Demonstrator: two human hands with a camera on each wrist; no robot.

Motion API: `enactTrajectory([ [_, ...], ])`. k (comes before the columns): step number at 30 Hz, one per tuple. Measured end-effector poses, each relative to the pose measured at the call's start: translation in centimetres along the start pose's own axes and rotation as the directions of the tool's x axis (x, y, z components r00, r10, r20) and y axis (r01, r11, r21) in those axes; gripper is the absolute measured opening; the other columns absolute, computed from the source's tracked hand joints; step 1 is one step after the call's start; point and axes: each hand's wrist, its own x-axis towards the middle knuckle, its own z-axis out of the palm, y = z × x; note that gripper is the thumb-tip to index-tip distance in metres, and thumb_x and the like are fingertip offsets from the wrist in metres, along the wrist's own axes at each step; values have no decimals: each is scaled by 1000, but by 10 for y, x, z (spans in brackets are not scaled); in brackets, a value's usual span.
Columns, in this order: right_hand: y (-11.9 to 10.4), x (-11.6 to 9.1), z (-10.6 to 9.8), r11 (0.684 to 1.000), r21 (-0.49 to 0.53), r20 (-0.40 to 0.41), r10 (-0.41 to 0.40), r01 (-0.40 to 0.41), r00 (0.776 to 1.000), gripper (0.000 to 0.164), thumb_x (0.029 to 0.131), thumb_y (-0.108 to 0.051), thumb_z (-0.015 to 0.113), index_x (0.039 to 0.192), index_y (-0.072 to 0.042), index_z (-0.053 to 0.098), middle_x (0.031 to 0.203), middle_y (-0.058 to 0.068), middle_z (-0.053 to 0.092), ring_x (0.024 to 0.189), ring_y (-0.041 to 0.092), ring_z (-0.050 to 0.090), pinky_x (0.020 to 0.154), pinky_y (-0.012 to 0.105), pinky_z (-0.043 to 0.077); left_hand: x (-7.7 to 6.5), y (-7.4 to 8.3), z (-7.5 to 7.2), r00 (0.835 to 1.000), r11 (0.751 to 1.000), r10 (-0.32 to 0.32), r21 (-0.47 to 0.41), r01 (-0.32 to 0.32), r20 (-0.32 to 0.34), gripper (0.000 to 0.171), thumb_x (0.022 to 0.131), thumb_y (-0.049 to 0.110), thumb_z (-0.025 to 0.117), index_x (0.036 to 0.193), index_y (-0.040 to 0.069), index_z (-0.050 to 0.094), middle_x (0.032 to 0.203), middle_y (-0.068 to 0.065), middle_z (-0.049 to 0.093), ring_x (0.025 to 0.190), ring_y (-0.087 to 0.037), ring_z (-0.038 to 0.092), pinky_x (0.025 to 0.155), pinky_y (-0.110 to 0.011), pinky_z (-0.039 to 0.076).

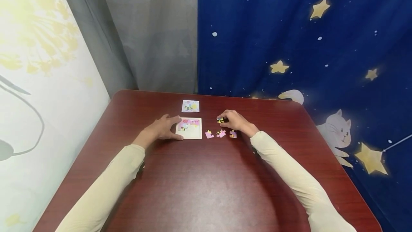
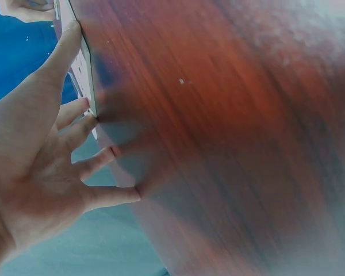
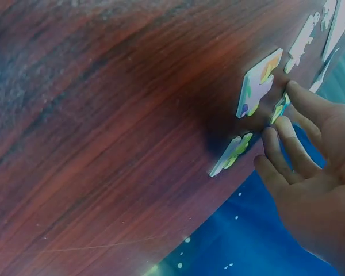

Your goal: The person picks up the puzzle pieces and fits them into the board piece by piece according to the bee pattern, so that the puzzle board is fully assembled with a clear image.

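Note:
A square puzzle tray (image 1: 193,132) with a pale frame lies on the table, with pink picture pieces filling its upper part and left side. Spread fingers of my left hand (image 1: 162,127) touch the tray's left side, thumb at the near corner. In the left wrist view these fingers (image 2: 109,196) look straight. To the right of the tray, my right hand (image 1: 236,121) pinches a yellow, black and blue puzzle piece (image 3: 280,108) between thumb and fingertips, low over the table. Loose pink puzzle pieces (image 1: 221,134) lie in front of that hand.
A picture card (image 1: 190,106) showing a bee lies behind the tray. Another loose piece (image 3: 233,154) appears beside my right hand in the right wrist view. A dark red table (image 1: 193,182) stretches toward me; a blue starry curtain (image 1: 244,46) hangs behind it.

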Motion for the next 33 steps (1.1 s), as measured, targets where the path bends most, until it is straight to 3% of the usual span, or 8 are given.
enactTrajectory([
  [8, 3, 0, 1, 1000, 12, -3, 21, -21, 1000, 40, 93, -15, 80, 129, -2, 72, 126, 15, 70, 119, 28, 64, 104, 43, 51, -1, 2, -1, 1000, 999, -11, -40, 11, 17, 103, 81, 63, 82, 162, 18, 38, 164, -23, 35, 151, -48, 26, 111, -73, 31],
  [23, 6, 4, 0, 999, 9, 25, 38, -38, 999, 38, 93, -17, 80, 128, -3, 73, 117, 12, 72, 111, 28, 60, 99, 43, 51, -2, 3, -2, 1000, 999, -24, -33, 24, 9, 104, 80, 64, 82, 162, 18, 38, 162, -27, 34, 148, -49, 30, 109, -74, 33],
  [33, -11, 7, 7, 999, 40, 19, -5, 4, 1000, 37, 96, -20, 77, 129, -3, 72, 119, 12, 72, 114, 26, 61, 98, 42, 52, -1, 3, -2, 1000, 999, -18, -33, 18, 10, 104, 80, 65, 82, 162, 18, 38, 162, -27, 34, 148, -50, 31, 108, -74, 34],
])
